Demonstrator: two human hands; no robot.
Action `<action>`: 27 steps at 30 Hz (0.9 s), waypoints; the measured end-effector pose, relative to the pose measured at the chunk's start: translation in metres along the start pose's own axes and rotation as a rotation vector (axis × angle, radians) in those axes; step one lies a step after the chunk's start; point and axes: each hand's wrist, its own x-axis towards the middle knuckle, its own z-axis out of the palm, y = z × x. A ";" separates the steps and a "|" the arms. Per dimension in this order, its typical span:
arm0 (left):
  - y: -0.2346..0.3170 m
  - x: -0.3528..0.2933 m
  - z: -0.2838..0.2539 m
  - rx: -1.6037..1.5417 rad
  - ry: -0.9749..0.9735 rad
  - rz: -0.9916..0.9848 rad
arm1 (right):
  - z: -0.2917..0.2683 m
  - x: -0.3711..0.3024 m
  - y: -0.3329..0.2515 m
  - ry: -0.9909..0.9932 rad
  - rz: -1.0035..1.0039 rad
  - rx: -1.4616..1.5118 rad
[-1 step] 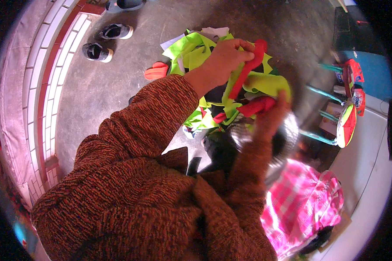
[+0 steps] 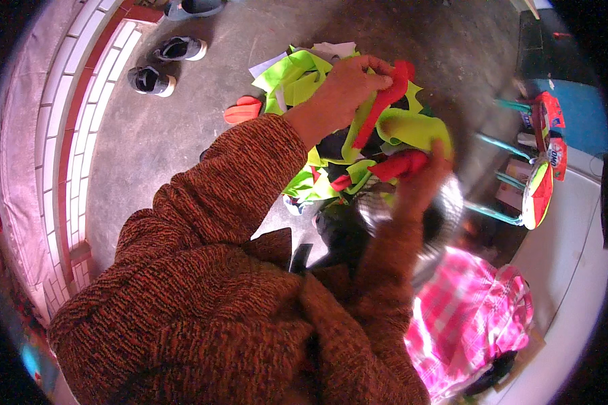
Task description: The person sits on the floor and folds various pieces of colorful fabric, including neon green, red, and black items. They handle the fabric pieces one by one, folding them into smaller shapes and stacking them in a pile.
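Note:
My left hand (image 2: 348,91) is closed in a pinch at the upper end of a red fabric strip (image 2: 380,111), which hangs slantwise above a heap of neon yellow-green fabric scraps (image 2: 297,77). Lower and to the right, my right hand (image 2: 422,182) is closed on a bunched red cloth piece (image 2: 400,164). A curled yellow-green piece (image 2: 415,129) lies against its fingertips; whether they grip that too is unclear. The hand is somewhat blurred. Black, white and more red scraps are mixed into the heap.
Beneath my right forearm is a shiny round mesh-like object (image 2: 452,202). Pink checked cloth (image 2: 473,297) lies at the lower right. A stool with teal legs (image 2: 496,212) holds red packets (image 2: 556,155). Dark shoes (image 2: 152,81) and an orange-red pad (image 2: 242,110) are on the floor.
The lower end of the red strip has swung slightly left. Both hands stay almost in the same place.

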 end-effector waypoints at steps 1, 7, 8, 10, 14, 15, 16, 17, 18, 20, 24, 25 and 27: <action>-0.005 0.002 -0.004 -0.008 0.002 0.066 | 0.002 -0.001 -0.002 0.004 -0.021 -0.014; -0.014 0.011 -0.013 -0.059 -0.019 0.232 | 0.024 -0.013 -0.008 0.073 -0.230 -0.115; -0.016 0.013 -0.013 -0.084 -0.019 0.190 | 0.025 -0.013 -0.007 0.048 -0.224 -0.123; -0.009 0.011 -0.008 -0.141 -0.018 0.060 | 0.023 -0.014 -0.006 0.002 -0.214 -0.140; 0.000 0.002 0.001 0.012 -0.033 0.082 | 0.004 -0.003 0.008 -0.095 0.019 -0.125; 0.008 -0.002 0.006 0.000 -0.041 0.020 | 0.004 -0.003 0.011 -0.115 0.028 -0.106; 0.012 -0.003 0.009 -0.011 -0.048 -0.043 | 0.003 -0.004 0.015 -0.136 0.037 -0.088; 0.007 -0.001 0.009 0.024 -0.079 0.023 | -0.001 0.000 0.021 -0.172 -0.008 -0.156; 0.002 0.000 0.010 0.058 -0.110 0.090 | -0.004 0.004 0.025 -0.207 -0.054 -0.225; -0.008 0.002 0.014 0.071 -0.154 0.169 | -0.010 0.007 0.030 -0.224 -0.116 -0.320; -0.006 -0.007 0.025 0.036 -0.215 0.146 | 0.000 -0.003 0.029 -0.189 -0.148 -0.345; -0.005 -0.009 0.026 0.039 -0.234 0.125 | 0.002 -0.006 0.028 -0.189 -0.149 -0.334; -0.010 -0.010 0.032 0.071 -0.192 0.115 | 0.013 -0.014 0.024 -0.185 -0.139 -0.251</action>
